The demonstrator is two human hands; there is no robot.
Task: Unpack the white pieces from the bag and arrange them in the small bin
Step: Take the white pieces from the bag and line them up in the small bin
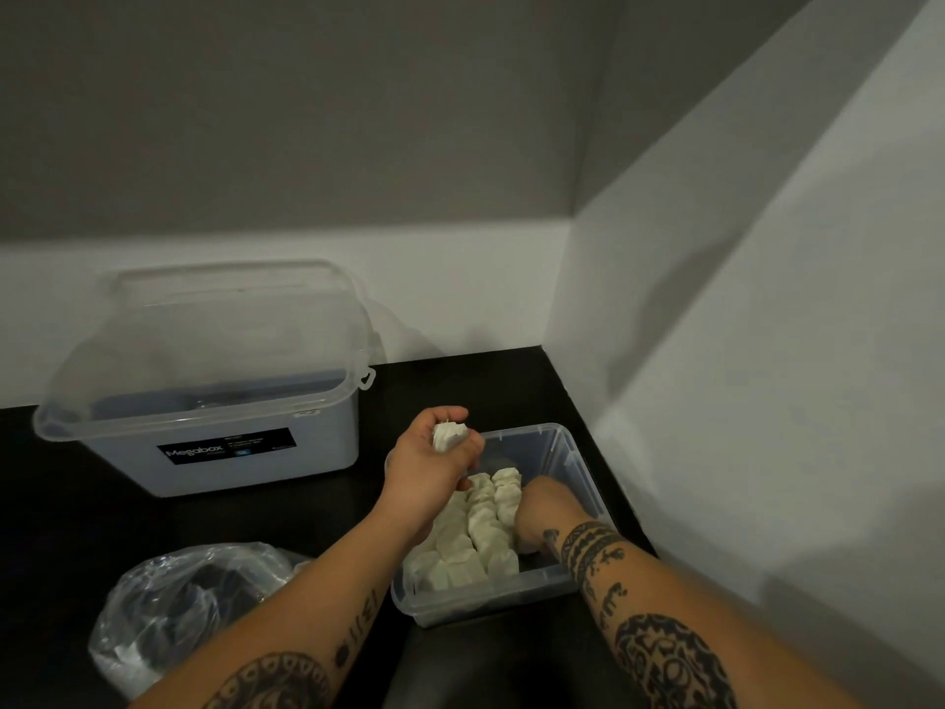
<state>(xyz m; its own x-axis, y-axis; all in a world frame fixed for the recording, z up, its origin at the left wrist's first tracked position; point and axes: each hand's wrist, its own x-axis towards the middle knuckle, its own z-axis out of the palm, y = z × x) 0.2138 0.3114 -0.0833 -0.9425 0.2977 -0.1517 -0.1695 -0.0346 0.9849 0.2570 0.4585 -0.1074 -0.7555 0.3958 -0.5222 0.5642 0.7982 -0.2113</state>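
Note:
A small clear plastic bin (562,447) sits on the black table at the right, near the wall corner. Several white pieces (475,545) lie in rows in its near half. My left hand (434,473) hovers over the bin's left edge and grips a white piece (449,434) in curled fingers. My right hand (537,509) is down inside the bin, against the right side of the rows; its fingers are hidden. A crumpled clear plastic bag (169,601) lies at the lower left, under my left forearm.
A large clear storage box (215,442) with a dark label and a raised lid stands at the back left of the black table (460,386). White walls close in behind and along the right side.

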